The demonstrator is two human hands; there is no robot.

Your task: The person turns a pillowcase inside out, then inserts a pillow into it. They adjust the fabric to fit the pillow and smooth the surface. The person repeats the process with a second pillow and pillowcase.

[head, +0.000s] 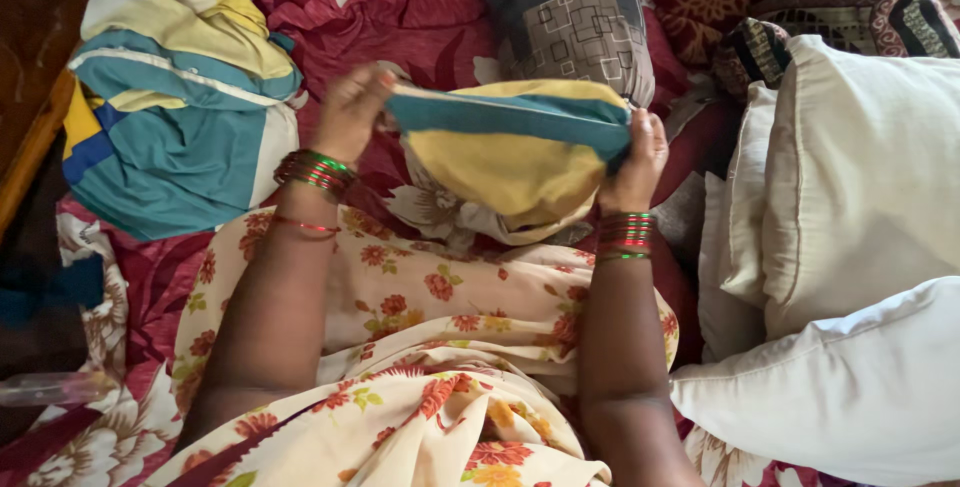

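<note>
Two hands grip one yellow-and-teal pillowcase [510, 147] at its opposite ends.

Your left hand [352, 112] pinches the cover's end at about 10 o'clock from your lap, fingers closed on the teal band; your right hand [632, 162] clamps the other end at about 1 o'clock, fingers wrapped over the fabric. The cover hangs between them above the red floral bedsheet [400, 17], its long axis running 9 to 3 o'clock, tilted slightly down toward the right. Both hands are on it already, so neither is nearer. A bundle of matching yellow-and-teal cloth [170, 107] lies well apart at 10 o'clock, closer to your left hand. White pillows [860, 197] stack at 3 o'clock beside your right forearm; a dark patterned bolster [570, 17] lies at 12 o'clock, just beyond the cover.
</note>
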